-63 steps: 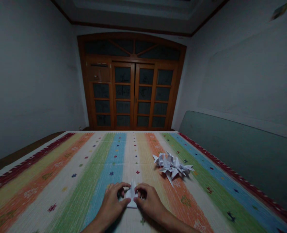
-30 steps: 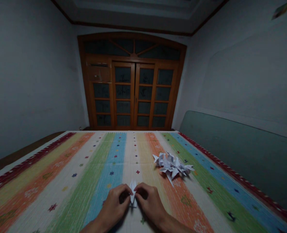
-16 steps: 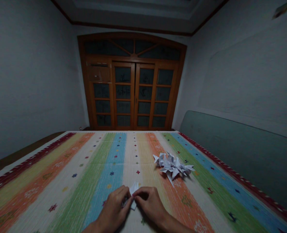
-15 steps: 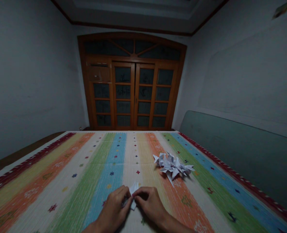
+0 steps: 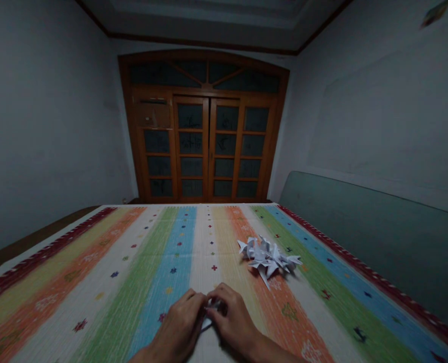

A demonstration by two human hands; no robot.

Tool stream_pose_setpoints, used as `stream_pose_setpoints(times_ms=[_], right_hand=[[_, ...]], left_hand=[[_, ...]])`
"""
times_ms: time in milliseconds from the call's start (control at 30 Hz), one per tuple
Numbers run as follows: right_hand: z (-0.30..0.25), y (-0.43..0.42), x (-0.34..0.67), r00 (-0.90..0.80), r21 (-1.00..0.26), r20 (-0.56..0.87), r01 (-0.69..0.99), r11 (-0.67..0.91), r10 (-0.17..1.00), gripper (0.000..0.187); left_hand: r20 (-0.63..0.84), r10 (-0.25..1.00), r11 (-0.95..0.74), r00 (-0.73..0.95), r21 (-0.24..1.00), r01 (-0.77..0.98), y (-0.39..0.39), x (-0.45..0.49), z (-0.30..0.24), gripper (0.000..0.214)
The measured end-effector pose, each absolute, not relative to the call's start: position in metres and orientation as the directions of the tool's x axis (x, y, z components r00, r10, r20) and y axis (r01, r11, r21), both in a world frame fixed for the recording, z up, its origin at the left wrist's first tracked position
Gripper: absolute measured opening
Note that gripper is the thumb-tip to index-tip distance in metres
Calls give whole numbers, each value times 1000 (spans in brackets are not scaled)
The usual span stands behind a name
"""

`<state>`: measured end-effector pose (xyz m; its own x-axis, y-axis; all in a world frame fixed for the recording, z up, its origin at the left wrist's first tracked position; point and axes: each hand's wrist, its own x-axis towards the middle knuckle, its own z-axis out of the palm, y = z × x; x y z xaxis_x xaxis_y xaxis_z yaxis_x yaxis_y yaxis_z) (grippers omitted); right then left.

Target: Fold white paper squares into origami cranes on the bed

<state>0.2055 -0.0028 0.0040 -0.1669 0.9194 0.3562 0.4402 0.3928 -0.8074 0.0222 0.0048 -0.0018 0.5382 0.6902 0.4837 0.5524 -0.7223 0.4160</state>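
Head view: the left hand (image 5: 178,316) and the right hand (image 5: 232,313) are close together, their fingers pinching a folded white paper (image 5: 213,304) above the near middle of a striped woven cloth (image 5: 95,282). The fingers hide most of the paper, so its long axis and pointing cannot be told. Ahead and to the right, a pile of folded paper shapes (image 5: 265,259) lies on the orange and cream stripes. Farther off stand a glazed wooden double door (image 5: 205,146) and, at right, a green panel (image 5: 371,247).

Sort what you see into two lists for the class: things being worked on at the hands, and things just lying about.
Being worked on:
left hand
right hand
folded white paper

Lying about:
pile of folded paper shapes
striped woven cloth
wooden glazed doors
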Motion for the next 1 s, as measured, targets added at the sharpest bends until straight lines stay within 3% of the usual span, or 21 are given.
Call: stream_pose_setpoints(times_ms=[200, 400, 667, 1000], right_hand=[[4, -4, 206, -210, -778, 331, 492, 392, 920, 23], [5, -3, 207, -186, -759, 338, 526, 384, 923, 19], [6, -7, 209, -247, -707, 374, 547, 448, 894, 23], [-7, -5, 208, -265, -619, 404, 625, 475, 875, 32]], left_hand=[[536, 582, -800, 612, 240, 550, 8, 20, -6, 27], [519, 688, -716, 507, 372, 591, 8, 18, -6, 17], [509, 705, -706, 494, 436, 559, 2, 19, 1, 15], [500, 674, -737, 544, 403, 542, -7, 20, 9, 17]])
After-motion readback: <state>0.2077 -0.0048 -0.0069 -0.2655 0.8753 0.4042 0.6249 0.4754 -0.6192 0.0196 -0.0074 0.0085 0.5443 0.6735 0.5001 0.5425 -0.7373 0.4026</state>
